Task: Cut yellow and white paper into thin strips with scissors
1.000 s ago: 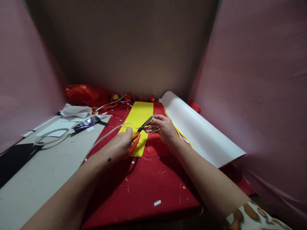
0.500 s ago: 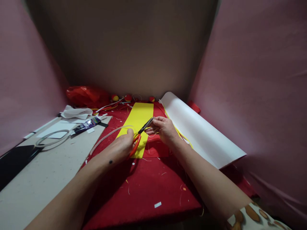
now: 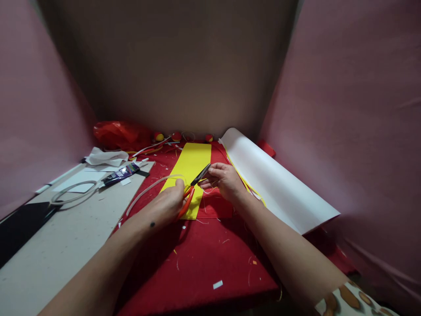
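My left hand (image 3: 169,202) is closed around the orange handles of a pair of scissors (image 3: 188,201). Their dark blades point up and to the right, over a yellow corrugated sheet (image 3: 194,160). A pale, narrow strip (image 3: 144,191) curves out from beside my left thumb, and something yellow shows at its fingertips. My right hand (image 3: 227,180) pinches close to the blade tips; what sits between its fingers is too small to make out. Thin pale strands hang below those fingers. Under the right hand lies a red corrugated sheet (image 3: 215,206), alongside the yellow one.
A white roll (image 3: 272,180) lies on the right of the red cloth (image 3: 197,263). On the left, a grey board (image 3: 82,237) carries a dark purple packet (image 3: 121,174) and a coiled pale strip (image 3: 61,199). A red plastic bag (image 3: 121,135) and red-yellow balls (image 3: 159,137) sit at the back.
The view has shifted very slightly. Both hands keep nearly the same place, and the scissor blades still reach to the right fingertips, looking a little more closed together.
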A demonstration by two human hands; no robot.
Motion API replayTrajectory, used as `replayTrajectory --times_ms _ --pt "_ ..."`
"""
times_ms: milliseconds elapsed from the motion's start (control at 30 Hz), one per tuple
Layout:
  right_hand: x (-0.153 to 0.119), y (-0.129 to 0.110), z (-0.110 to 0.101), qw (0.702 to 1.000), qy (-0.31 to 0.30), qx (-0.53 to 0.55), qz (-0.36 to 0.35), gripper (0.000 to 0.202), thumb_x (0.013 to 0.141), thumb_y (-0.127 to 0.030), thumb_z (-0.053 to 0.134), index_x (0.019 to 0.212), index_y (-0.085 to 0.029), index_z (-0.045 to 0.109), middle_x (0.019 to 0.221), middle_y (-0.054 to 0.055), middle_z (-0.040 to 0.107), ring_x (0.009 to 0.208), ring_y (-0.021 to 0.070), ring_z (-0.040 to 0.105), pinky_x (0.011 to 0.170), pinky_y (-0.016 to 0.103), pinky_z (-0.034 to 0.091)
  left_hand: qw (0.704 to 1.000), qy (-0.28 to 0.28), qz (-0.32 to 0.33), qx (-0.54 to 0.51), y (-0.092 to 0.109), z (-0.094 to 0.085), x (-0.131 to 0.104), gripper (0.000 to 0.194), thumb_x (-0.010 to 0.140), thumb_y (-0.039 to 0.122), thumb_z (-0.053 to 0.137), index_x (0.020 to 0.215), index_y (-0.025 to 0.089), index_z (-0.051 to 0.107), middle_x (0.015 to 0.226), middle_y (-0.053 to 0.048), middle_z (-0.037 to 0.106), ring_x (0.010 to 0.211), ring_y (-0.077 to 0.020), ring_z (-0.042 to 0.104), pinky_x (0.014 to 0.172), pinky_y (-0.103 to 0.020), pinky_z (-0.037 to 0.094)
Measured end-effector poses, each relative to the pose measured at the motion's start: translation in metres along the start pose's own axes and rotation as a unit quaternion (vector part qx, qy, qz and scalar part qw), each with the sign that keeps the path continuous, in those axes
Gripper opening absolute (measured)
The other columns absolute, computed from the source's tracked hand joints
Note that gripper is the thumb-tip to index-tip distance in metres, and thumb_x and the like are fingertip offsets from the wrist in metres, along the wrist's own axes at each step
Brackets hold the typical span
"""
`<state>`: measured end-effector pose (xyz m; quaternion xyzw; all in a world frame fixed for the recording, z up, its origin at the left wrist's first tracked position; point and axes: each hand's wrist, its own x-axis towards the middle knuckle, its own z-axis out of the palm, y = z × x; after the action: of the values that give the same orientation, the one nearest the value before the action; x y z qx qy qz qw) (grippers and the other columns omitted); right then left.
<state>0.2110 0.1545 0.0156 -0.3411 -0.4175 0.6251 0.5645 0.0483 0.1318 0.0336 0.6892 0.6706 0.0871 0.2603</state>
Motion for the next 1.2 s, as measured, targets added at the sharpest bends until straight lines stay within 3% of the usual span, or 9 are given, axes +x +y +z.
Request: replayTrajectory --times_ms 100,233,367,567,733,900,967,1067,1200 --pt "-0.001 0.000 0.000 1.000 -0.003 -0.005 0.000 0.004 0.071 -0.012 0.052 0.067 -0.013 0.053 0.056 0.004 0.066 0.046 0.0153 0.063 0.044 0.026 0.054 0.999 0.012 0.014 -0.030 -0.009 0.005 0.006 0.031 0.081 0.038 0.026 0.072 0.018 0.048 0.066 -0.008 0.059 0.053 -0.0174 0.053 0.046 -0.025 0.032" --pt "-0.001 0.001 -0.001 1.000 -0.004 -0.011 0.000 0.005 0.071 -0.011 0.052 0.067 -0.013 0.053 0.058 0.005 0.066 0.046 0.0151 0.063 0.044 0.025 0.053 0.993 0.020 0.095 -0.061 -0.025 0.013 0.015 0.017 0.073 0.036 0.044 0.075 0.019 0.048 0.057 -0.004 0.055 0.046 -0.0162 0.049 0.044 -0.024 0.029" --pt "0.001 0.002 -0.002 1.000 0.000 -0.014 0.001 0.007 0.070 -0.014 0.056 0.065 -0.014 0.052 0.054 0.003 0.064 0.046 0.0151 0.063 0.044 0.025 0.053 0.983 0.025 0.138 -0.118 -0.037 0.023 0.026 0.018 0.076 0.035 0.039 0.070 0.020 0.048 0.049 -0.003 0.051 0.043 -0.0168 0.048 0.042 -0.024 0.028" --pt "0.003 0.003 -0.004 1.000 -0.003 -0.028 0.004 0.005 0.070 -0.012 0.053 0.066 -0.014 0.051 0.057 0.005 0.066 0.048 0.0172 0.065 0.044 0.026 0.053 0.981 0.064 0.159 -0.089 -0.043 0.029 0.033 0.013 0.068 0.033 0.049 0.073 0.021 0.048 0.057 -0.004 0.055 0.049 -0.0167 0.050 0.045 -0.024 0.028" --pt "0.002 0.000 -0.002 0.999 0.001 -0.040 0.009 0.006 0.070 -0.010 0.049 0.067 -0.014 0.051 0.058 0.005 0.067 0.047 0.0177 0.065 0.043 0.026 0.053 0.987 0.052 0.142 -0.048 -0.034 0.019 0.025 0.013 0.069 0.031 0.047 0.075 0.020 0.048 0.062 -0.005 0.056 0.050 -0.0167 0.050 0.045 -0.024 0.028" --pt "-0.001 0.002 0.000 0.998 -0.011 -0.062 0.010 0.006 0.070 -0.011 0.051 0.066 -0.015 0.051 0.055 0.003 0.065 0.044 0.0153 0.063 0.044 0.025 0.053 0.997 0.006 0.056 -0.047 -0.008 0.002 -0.002 0.014 0.073 0.030 0.039 0.065 0.020 0.045 0.058 -0.004 0.055 0.048 -0.0159 0.048 0.044 -0.024 0.027" --pt "-0.001 0.003 0.000 0.998 -0.015 -0.063 0.007 0.005 0.069 -0.012 0.052 0.065 -0.015 0.051 0.055 0.003 0.065 0.045 0.0150 0.063 0.044 0.025 0.053 0.996 0.009 0.079 -0.039 -0.004 -0.001 -0.008 0.011 0.071 0.029 0.042 0.065 0.020 0.043 0.055 -0.002 0.053 0.046 -0.0149 0.047 0.043 -0.023 0.026" --pt "-0.001 0.002 -0.001 0.998 -0.011 -0.058 0.005 0.004 0.069 -0.013 0.054 0.066 -0.015 0.052 0.055 0.003 0.065 0.045 0.0146 0.062 0.045 0.025 0.053 0.988 0.061 0.136 -0.032 -0.011 -0.002 -0.003 0.010 0.069 0.028 0.047 0.069 0.020 0.042 0.055 -0.002 0.053 0.047 -0.0147 0.048 0.043 -0.022 0.027" --pt "0.002 -0.001 -0.008 0.998 0.020 -0.059 -0.008 0.005 0.069 -0.017 0.057 0.067 -0.015 0.054 0.054 0.004 0.065 0.048 0.0147 0.062 0.047 0.025 0.053 0.974 0.195 0.109 -0.042 -0.028 -0.005 0.013 0.019 0.068 0.027 0.051 0.081 0.020 0.040 0.062 -0.004 0.056 0.053 -0.0166 0.053 0.046 -0.023 0.030"
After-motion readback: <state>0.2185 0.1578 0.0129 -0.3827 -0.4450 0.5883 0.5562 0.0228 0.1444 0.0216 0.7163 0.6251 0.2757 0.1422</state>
